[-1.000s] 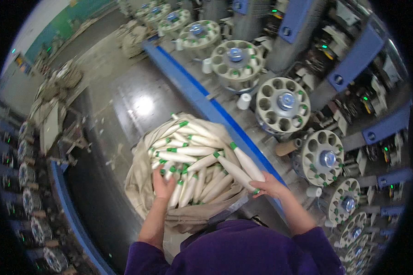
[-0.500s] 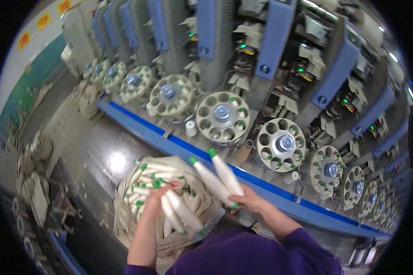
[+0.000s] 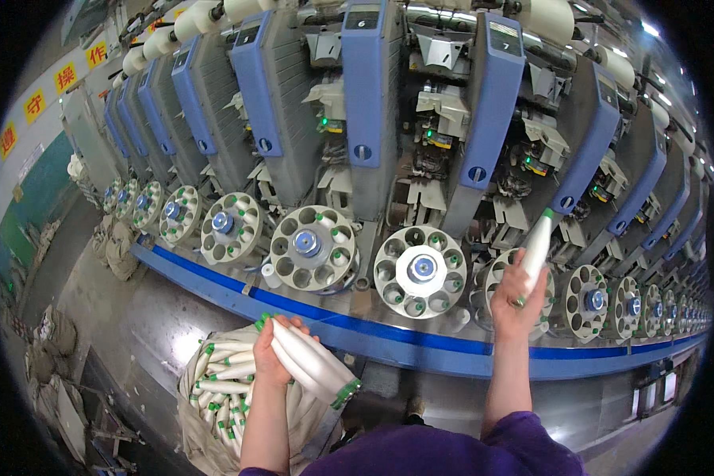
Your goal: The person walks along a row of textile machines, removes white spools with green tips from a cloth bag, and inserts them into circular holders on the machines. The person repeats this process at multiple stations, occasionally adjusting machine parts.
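Observation:
White yarn bobbins with green ends are in both hands. My left hand [image 3: 274, 353] is closed round a bunch of bobbins [image 3: 311, 363], slanting down to the right above a cloth sack [image 3: 189, 416]. Many similar bobbins [image 3: 234, 371] lie loose in that sack. My right hand [image 3: 519, 300] is raised, closed on a bobbin [image 3: 539, 247] that points up with its green end on top. Whether a second bobbin sits behind that one I cannot tell. Behind this hand, partly hidden by it, is a round bobbin magazine [image 3: 492, 279] with open pockets.
A long row of blue-grey winding machines [image 3: 365, 87] runs across, each with a round magazine [image 3: 422, 270] at its front. A blue rail [image 3: 349, 324] borders them. Small white cones stand by the magazines. Other cloth sacks [image 3: 115, 246] lie at the left.
My right hand has gone up and to the right, from near the sack to a magazine. My left hand stays over the sack with its bobbins. The view has tilted up and turned right.

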The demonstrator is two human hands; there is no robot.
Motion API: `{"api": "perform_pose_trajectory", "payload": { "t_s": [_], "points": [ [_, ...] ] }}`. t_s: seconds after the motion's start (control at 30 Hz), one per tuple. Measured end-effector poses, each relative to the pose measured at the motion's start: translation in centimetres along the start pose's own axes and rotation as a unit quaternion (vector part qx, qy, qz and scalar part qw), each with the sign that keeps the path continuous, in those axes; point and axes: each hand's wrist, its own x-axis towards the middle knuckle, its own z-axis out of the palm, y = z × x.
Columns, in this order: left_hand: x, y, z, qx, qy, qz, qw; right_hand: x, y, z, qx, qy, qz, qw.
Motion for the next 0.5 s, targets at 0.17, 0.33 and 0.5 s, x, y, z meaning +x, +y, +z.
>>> {"api": "perform_pose_trajectory", "payload": {
  "t_s": [0.17, 0.33, 0.5],
  "points": [
    [1.0, -2.7, -0.4, 0.025, 0.049, -0.015, 0.998, 5.4, 2.2, -7.0, -0.268, 0.129, 0.045, 0.954],
    [-1.8, -2.3, -3.2, 0.015, 0.098, -0.011, 0.995, 10.1, 5.6, -17.0, -0.522, 0.239, 0.034, 0.818],
    [-7.9, -0.3, -6.5, 0.061, 0.26, 0.078, 0.961, 12.3, 6.8, -22.2, -0.719, 0.236, -0.006, 0.654]
  ]
}}
